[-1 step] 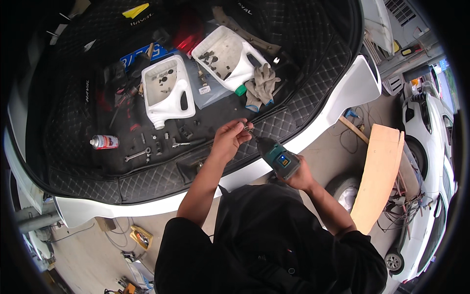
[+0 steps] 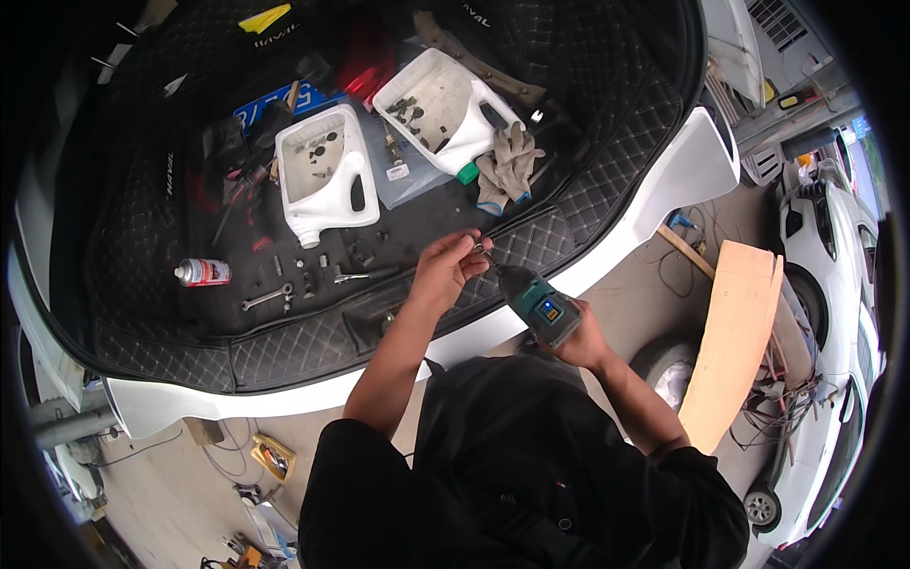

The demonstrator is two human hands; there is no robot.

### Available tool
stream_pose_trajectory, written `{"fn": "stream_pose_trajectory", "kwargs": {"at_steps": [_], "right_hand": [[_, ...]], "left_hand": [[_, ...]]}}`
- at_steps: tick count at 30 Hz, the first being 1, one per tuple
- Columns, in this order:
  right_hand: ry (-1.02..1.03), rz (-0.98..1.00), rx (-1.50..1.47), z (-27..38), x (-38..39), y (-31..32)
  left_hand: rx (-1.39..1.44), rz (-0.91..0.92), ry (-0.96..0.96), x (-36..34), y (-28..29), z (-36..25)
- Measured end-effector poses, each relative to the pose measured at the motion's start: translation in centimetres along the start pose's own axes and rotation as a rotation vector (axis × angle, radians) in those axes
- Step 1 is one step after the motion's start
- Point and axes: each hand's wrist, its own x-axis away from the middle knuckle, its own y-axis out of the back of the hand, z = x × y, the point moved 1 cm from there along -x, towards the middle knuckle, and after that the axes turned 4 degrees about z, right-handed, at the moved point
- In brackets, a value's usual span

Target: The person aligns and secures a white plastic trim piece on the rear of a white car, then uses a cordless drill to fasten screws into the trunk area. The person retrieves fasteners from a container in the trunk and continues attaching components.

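The right hand [image 2: 582, 339] is wrapped round the driver [image 2: 536, 303], above the bumper [image 2: 664, 187] — just beside the left hand [image 2: 445, 270], which pinches a small part [image 2: 482, 247] (can't make it out from here).

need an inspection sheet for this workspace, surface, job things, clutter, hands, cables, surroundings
surface: black quilted trunk liner, tools and loose parts lying on it
job's things: power driver, its nose close to a small metal part; contact cannot be told
clutter: two cut white jugs holding small parts, gloves against the right one, spray can, wrench, ratchet
grippers: left hand pinches the small metal part; right hand grips the power driver
cables: several on the floor; none seen on the power driver
surroundings: white cars, tan board, tyre
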Motion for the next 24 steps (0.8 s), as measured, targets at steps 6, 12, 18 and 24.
{"fn": "stream_pose_trajectory", "kwargs": {"at_steps": [6,12,18,24], "right_hand": [[0.148,-0.047,0.167,-0.8,-0.1,-1.1],[0.166,0.018,0.384,0.5,-0.1,-1.3],[0.055,0.007,0.225,-0.1,-0.1,-2.8],[-0.067,0.059,-0.071,-0.5,-0.4,-2.9]], "left_hand": [[-0.055,-0.155,0.035,1.3,-0.3,0.9],[-0.026,-0.168,0.094,1.7,0.6,2.1],[0.166,-0.128,-0.04,2.0,0.8,2.3],[0.11,-0.14,-0.055,2.2,1.0,1.6]]}}
